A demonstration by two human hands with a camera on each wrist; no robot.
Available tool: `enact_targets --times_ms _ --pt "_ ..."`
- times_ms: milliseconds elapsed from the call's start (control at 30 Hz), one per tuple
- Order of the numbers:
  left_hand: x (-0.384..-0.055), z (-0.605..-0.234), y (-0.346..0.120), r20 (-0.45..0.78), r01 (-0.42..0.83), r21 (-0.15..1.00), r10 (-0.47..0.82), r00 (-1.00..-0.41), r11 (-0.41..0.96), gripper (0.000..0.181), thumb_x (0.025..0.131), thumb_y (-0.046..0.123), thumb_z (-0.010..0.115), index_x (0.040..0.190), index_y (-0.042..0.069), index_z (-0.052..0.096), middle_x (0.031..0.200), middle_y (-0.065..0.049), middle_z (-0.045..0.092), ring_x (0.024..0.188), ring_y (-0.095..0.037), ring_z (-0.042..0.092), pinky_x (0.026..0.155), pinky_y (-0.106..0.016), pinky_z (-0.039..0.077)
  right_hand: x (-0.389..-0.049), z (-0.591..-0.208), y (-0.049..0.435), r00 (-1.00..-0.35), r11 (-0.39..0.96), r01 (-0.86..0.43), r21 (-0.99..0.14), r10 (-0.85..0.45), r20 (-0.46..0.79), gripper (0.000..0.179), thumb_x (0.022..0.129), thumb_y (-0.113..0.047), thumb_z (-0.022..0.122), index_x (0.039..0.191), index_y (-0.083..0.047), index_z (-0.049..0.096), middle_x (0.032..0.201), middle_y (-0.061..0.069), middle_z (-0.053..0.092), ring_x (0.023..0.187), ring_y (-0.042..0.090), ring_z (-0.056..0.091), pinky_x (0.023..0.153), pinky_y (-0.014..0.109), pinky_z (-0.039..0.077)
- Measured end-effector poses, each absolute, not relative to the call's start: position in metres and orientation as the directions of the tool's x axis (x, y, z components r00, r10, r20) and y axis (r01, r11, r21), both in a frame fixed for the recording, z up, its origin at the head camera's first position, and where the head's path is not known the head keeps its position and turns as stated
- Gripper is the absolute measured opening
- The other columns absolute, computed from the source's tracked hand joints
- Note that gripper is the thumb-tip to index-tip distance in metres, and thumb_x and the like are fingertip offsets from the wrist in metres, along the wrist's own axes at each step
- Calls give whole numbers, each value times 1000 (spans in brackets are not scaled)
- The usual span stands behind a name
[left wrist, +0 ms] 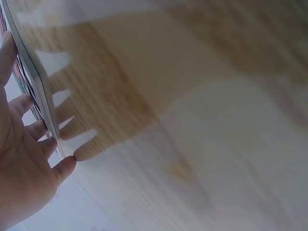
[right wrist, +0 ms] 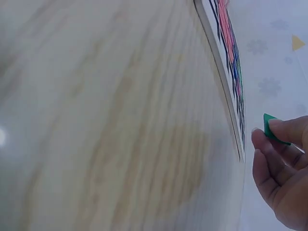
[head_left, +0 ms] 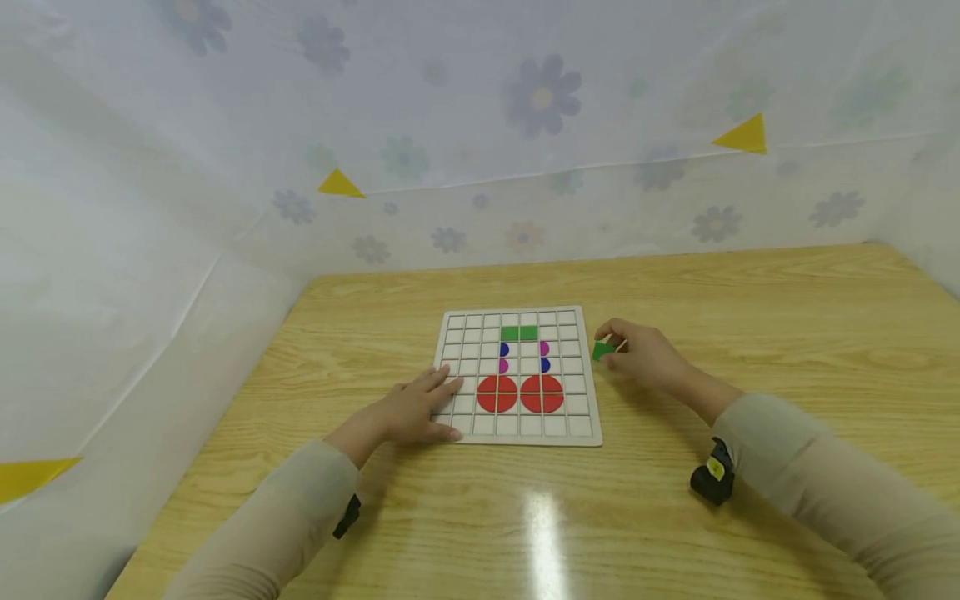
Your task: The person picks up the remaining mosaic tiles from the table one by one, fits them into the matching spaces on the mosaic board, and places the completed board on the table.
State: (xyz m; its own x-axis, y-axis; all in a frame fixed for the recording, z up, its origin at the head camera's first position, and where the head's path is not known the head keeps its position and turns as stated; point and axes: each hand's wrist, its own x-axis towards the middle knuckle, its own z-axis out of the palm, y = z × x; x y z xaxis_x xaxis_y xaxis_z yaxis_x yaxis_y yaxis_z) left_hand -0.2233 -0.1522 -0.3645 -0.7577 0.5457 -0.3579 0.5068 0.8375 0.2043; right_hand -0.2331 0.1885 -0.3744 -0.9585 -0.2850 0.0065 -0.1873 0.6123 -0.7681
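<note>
A white square grid board (head_left: 465, 429) lies on the wooden table. Set into its cells are two green squares (head_left: 519, 333), blue and magenta half-circles (head_left: 504, 349) in two columns, and red quarter pieces forming two circles (head_left: 542, 393). My left hand (head_left: 416, 406) rests on the board's left edge with fingers spread, as the left wrist view also shows. Just off the board's right edge, my right hand (head_left: 643, 356) pinches a green tile (head_left: 602, 350) between thumb and fingers. In the right wrist view the green tile (right wrist: 270, 129) is held up above the table, partly covered by the thumb.
Wood-grained table (head_left: 787, 333) extends around the board on all sides. A white flower-patterned sheet (head_left: 480, 125) hangs behind and at the left, with yellow triangles (head_left: 742, 135) on it. Black wrist cameras (head_left: 714, 477) are strapped below the sleeves.
</note>
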Motion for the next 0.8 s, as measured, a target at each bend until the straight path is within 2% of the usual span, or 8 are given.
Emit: enact_targets --times_ms 367,567,800 --pt "-225 -367 -153 -358 503 199 540 -762 841 79 77 54 51 139 18 18 143 -8 7 129 -26 3 95 -52 17 -251 -381 182 -978 620 -174 -765 -199 62 16 84 -9 55 97 -3 49 92 12 54 79 23 53 60 30 43" --pt "-226 -368 -153 -358 512 194 546 -757 837 78 78 54 51 139 17 18 143 -9 8 129 -26 3 95 -52 18 -260 -381 177 -978 627 -175 -759 -202 59 13 85 -9 55 95 -2 50 90 12 54 78 24 53 57 29 43" --pt "-226 -368 -154 -365 505 200 542 -757 840 79 77 54 50 139 18 17 144 -8 6 129 -26 2 95 -53 17 -269 -377 166 -978 629 -164 -760 -204 42 11 85 -10 55 93 -3 51 86 10 54 74 20 55 59 29 44"
